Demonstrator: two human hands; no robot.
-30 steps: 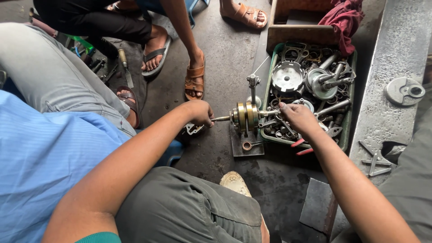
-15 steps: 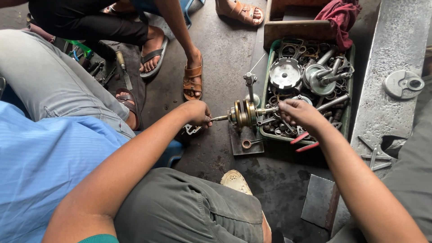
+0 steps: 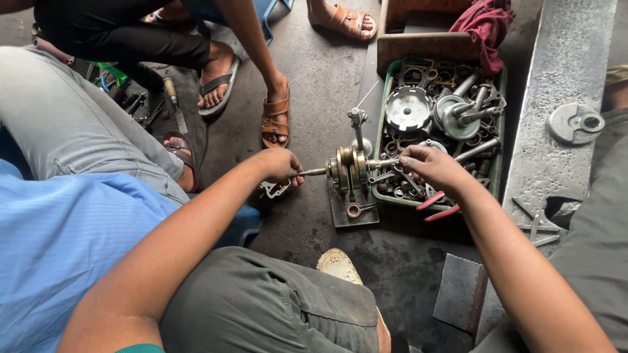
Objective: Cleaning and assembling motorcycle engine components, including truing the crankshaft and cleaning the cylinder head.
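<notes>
Head view. Your left hand (image 3: pixel 282 165), at the centre of the frame, is closed in a fist around the left shaft end of a crankshaft assembly (image 3: pixel 348 167), which lies crosswise just right of centre. Your right hand (image 3: pixel 428 167) meets it from the right, fingers curled tight on the right shaft end. The crankshaft's brass-coloured webs stand between your two hands, above a dark square metal plate (image 3: pixel 354 212) on the concrete floor. Its connecting rod (image 3: pixel 358 127) rises toward the top of the frame; whether the webs touch the plate cannot be told.

Right of centre, touching the plate's edge, sits a green plastic tray (image 3: pixel 500 124) packed with engine parts: a round clutch housing (image 3: pixel 407 109), shafts and gears. Red-handled pliers (image 3: pixel 437 204) lie at the tray's lower edge, just under your right wrist. A red rag (image 3: pixel 484 23) drapes over a wooden box at the top right. A grey round disc (image 3: pixel 575 123) rests on the concrete ledge at the far right.

At the top of the frame, another person's feet in brown sandals (image 3: pixel 276 116) stand near the crankshaft. Hand tools (image 3: pixel 140 104) lie scattered at the upper left.
</notes>
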